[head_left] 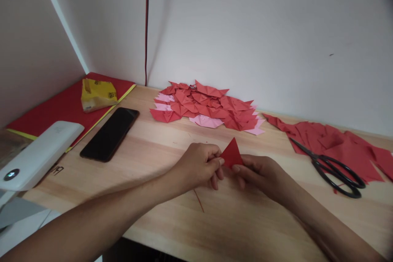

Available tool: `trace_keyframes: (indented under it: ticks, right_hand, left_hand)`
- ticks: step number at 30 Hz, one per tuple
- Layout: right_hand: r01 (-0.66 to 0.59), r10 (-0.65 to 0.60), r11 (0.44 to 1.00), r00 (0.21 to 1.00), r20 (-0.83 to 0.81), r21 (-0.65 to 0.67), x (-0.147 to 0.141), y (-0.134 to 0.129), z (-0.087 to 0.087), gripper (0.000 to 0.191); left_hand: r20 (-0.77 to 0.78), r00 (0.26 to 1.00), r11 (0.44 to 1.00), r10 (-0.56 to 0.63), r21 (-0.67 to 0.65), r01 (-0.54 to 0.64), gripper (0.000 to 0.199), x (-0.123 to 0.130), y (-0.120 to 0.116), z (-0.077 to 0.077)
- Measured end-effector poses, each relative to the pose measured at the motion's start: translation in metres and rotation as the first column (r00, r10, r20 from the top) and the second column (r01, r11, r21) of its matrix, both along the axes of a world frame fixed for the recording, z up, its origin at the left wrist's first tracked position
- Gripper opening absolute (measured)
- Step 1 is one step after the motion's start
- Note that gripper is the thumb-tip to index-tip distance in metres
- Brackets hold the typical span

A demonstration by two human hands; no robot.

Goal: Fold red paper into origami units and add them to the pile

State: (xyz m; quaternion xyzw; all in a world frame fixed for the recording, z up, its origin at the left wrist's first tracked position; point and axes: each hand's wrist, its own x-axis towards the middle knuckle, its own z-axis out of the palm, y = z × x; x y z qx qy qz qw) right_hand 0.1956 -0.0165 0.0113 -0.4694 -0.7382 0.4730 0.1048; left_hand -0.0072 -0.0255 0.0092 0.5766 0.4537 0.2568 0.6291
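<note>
A small red paper triangle (232, 154) is held above the wooden table, its tip pointing up. My left hand (204, 164) pinches its left edge, thumb against the curled fingers. On the other side, my right hand (257, 172) grips its lower right corner between thumb and fingers. Behind my hands, several folded red and pink paper pieces (205, 104) lie in a pile against the wall. A thin reddish strip (199, 200) rests on the table just below my left hand.
Black-handled scissors (331, 170) lie at the right on crumpled red paper (328, 141). At the left are a black phone (110, 134), a white power bank (46, 153), a yellow packet (100, 95) and a red sheet (58, 104). The table's front edge (150, 245) is near.
</note>
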Motion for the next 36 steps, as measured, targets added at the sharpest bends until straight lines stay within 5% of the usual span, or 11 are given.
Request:
trace_keyframes:
  ticks: [18,36]
  right_hand:
    - [0.029,-0.028,0.999,0.998,0.049,-0.022,0.002,0.001,0.001,0.041]
    - [-0.033,0.02,0.995,0.99,-0.142,-0.095,-0.002,-0.003,-0.006,0.034]
  left_hand:
    - [0.03,1.0,0.997,0.009,-0.075,-0.006,0.015,-0.003,0.007,0.0]
    - [-0.012,0.998,0.992,-0.069,0.11,0.07,0.018,0.002,-0.008,-0.003]
